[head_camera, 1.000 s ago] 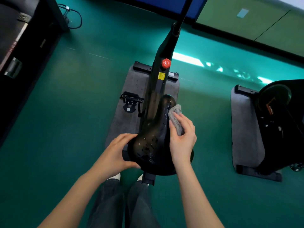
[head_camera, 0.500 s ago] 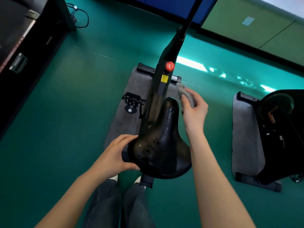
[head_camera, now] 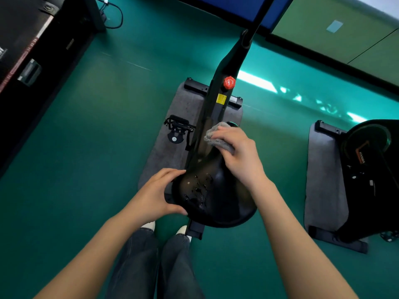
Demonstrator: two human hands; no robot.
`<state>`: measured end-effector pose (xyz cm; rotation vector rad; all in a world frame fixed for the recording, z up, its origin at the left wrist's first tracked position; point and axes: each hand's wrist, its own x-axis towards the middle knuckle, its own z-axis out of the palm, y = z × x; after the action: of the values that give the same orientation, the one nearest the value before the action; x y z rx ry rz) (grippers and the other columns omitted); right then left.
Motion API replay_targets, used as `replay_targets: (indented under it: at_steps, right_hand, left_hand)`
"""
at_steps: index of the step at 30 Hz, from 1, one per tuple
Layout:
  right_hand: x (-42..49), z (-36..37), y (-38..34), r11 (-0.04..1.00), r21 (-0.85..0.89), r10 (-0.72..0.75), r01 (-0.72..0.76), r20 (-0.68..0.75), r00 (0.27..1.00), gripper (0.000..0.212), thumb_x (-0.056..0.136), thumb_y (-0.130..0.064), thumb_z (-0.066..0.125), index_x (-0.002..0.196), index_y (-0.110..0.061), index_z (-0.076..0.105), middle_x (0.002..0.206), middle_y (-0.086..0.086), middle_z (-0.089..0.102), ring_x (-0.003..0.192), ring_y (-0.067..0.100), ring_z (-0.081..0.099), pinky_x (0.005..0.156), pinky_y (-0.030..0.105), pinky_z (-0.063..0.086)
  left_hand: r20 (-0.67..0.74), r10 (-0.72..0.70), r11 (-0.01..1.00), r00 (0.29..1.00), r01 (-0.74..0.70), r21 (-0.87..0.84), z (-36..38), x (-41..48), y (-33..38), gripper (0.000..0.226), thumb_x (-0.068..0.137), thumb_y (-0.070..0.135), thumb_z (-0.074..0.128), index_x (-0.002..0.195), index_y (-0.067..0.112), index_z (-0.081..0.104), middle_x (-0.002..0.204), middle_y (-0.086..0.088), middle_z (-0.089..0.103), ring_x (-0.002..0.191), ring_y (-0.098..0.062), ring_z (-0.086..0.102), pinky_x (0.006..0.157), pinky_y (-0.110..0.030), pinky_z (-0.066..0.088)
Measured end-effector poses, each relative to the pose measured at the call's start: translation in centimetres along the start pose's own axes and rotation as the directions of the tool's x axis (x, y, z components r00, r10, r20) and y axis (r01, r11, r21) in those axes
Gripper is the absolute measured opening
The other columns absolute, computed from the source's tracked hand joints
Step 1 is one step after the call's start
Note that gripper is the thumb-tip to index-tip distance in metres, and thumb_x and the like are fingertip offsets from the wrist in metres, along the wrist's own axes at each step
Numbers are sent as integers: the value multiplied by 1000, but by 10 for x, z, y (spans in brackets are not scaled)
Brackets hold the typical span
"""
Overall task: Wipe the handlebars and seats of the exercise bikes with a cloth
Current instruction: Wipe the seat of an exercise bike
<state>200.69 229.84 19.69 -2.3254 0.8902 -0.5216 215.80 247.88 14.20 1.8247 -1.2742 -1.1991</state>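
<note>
On the green gym floor (head_camera: 86, 147), the black bike seat (head_camera: 218, 190) is mid-wipe: the left hand (head_camera: 155, 195) grips its rear left edge, the right hand (head_camera: 239, 156) clutches the grey cloth (head_camera: 216, 137) on its nose, and the water droplets (head_camera: 198, 188) at its centre likely call for a rearward stroke next.

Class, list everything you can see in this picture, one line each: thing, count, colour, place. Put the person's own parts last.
near exercise bike: 1, black, centre
saddle: 1, black with wet spots, on near bike
cloth: 1, grey, on saddle nose
knob: 1, red, on near bike frame
label: 1, yellow, below knob
pedal: 1, black, left of frame
second exercise bike: 1, black, right edge
floor mats: 2, grey, one under each bike
cable: 1, black, top left
floor: 1, green, all round
legs: 2, dark jeans, bottom centre
shoes: 2, white, below saddle
left hand: 1, grips saddle's left edge
right hand: 1, holds cloth against saddle nose
</note>
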Motion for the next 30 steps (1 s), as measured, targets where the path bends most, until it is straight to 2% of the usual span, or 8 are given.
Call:
replay_targets:
  at_steps: [3, 7, 11, 18, 20, 22, 26, 30]
  right_hand:
    - [-15, 5, -3, 993, -72, -85, 93, 110, 990, 23, 79, 8, 63, 99, -2, 71, 106, 11, 70, 109, 26, 61, 106, 26, 37]
    - [-42, 17, -13, 995, -70, -58, 69, 149, 987, 23, 81, 7, 64, 101, -1, 71, 109, 10, 70, 111, 25, 61, 105, 36, 41]
    - [-67, 31, -32, 1000, 5, 22, -22, 82, 996, 25, 83, 5, 64, 105, -4, 71, 112, 5, 69, 114, 17, 59, 106, 28, 39]
    - [-53, 14, -53, 850, 436, 333, -295, -11, 943, 30, 86, 2, 62, 100, -24, 69, 104, -15, 70, 101, -1, 64, 92, 16, 45]
    - [-28, 0, -43, 896, 359, 327, -263, -129, 936, 26, 87, 0, 62, 103, -18, 69, 105, -11, 69, 100, 0, 63, 93, 18, 45]
    - [-2, -8, -35, 969, 147, 220, -198, -149, 964, 23, 87, -2, 62, 107, -12, 69, 108, -3, 70, 105, 11, 63, 96, 24, 46]
    - [20, 5, -24, 958, -286, 71, -1, 234, 970, 20, 87, 2, 56, 102, -2, 68, 103, 14, 70, 101, 33, 61, 105, 38, 34]
    - [7, 19, -27, 900, -423, 63, 106, 367, 928, 18, 88, 0, 51, 95, -1, 68, 88, 17, 68, 91, 33, 62, 114, 36, 21]
  left_hand:
    - [-3, 3, 1000, 1000, -3, -17, 0, 0, 0, 97, 47, 41, 89, 133, 30, 47, 128, 17, 43, 122, -5, 42, 108, -32, 34]
    - [-17, -8, 999, 1000, 7, -33, 2, -1, -2, 96, 46, 42, 89, 131, 31, 47, 126, 18, 45, 121, -5, 43, 107, -33, 35]
    - [-61, -36, 998, 997, 33, -45, 5, -5, -4, 94, 46, 43, 89, 130, 29, 48, 122, 20, 46, 116, 2, 44, 105, -25, 35]
    - [-46, -68, 994, 997, 64, -88, 6, -6, -6, 95, 44, 49, 87, 128, 32, 47, 123, 21, 45, 116, 1, 44, 104, -24, 35]
    - [-33, -68, 994, 997, 65, -84, 5, -4, -6, 96, 42, 55, 84, 128, 33, 47, 123, 21, 45, 117, 1, 44, 103, -23, 35]
    - [-32, -69, 994, 997, 66, -86, 5, -3, -7, 96, 40, 57, 82, 127, 33, 48, 122, 22, 45, 116, 1, 44, 103, -21, 34]
    - [-32, -64, 995, 997, 62, -77, 5, -3, -8, 96, 43, 51, 86, 128, 30, 48, 123, 18, 44, 116, -1, 44, 102, -21, 33]
    - [-22, -54, 996, 998, 52, -70, 5, -4, -8, 98, 47, 47, 87, 133, 25, 45, 125, 15, 42, 117, 0, 42, 103, -19, 30]
